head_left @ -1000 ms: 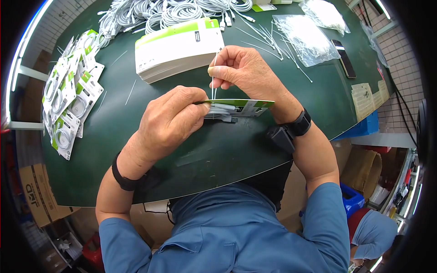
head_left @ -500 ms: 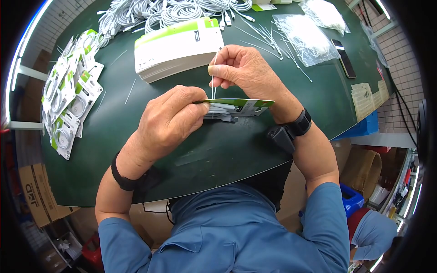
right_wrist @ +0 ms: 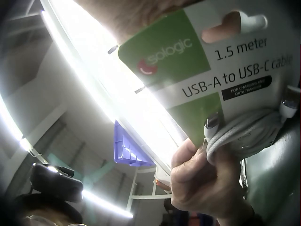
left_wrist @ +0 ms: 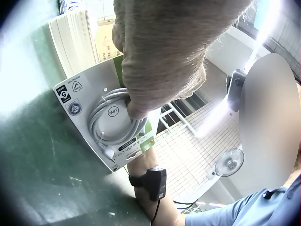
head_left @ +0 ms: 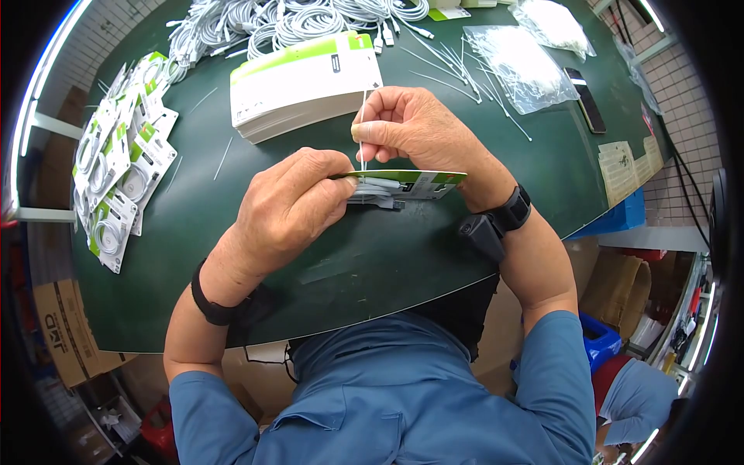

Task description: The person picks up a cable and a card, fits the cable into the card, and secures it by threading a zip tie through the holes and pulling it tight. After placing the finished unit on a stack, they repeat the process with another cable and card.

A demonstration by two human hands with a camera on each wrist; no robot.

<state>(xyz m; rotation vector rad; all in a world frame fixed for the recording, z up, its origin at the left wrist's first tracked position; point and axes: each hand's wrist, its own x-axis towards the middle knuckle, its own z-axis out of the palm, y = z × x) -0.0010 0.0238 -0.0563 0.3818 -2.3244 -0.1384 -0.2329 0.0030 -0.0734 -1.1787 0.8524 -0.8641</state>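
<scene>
My left hand point(head_left: 287, 203) grips a green-and-white packaging card point(head_left: 431, 180) near one end, its thumb over the coiled cable. In the left wrist view the coil of grey-white USB cable point(left_wrist: 94, 123) lies against the card's printed face, with thin ties across it. Just behind the card, my right hand point(head_left: 407, 128) pinches a thin white cable tie point(head_left: 362, 157) between thumb and fingers; the tie stands up from the card's back. The right wrist view shows the card's print point(right_wrist: 214, 87) and the cable's metal plug point(right_wrist: 211, 126). Fingers behind the card are partly hidden.
A stack of blank-backed cards point(head_left: 306, 85) stands beyond the hands, before a heap of loose cables point(head_left: 302, 23). Carded cables point(head_left: 116, 170) pile at the left. Loose ties point(head_left: 457, 70), a bag of ties point(head_left: 519, 66) and a phone point(head_left: 585, 101) lie to the right.
My right hand has come slightly down toward the card, still pinching the tie. The left hand and the card have hardly moved.
</scene>
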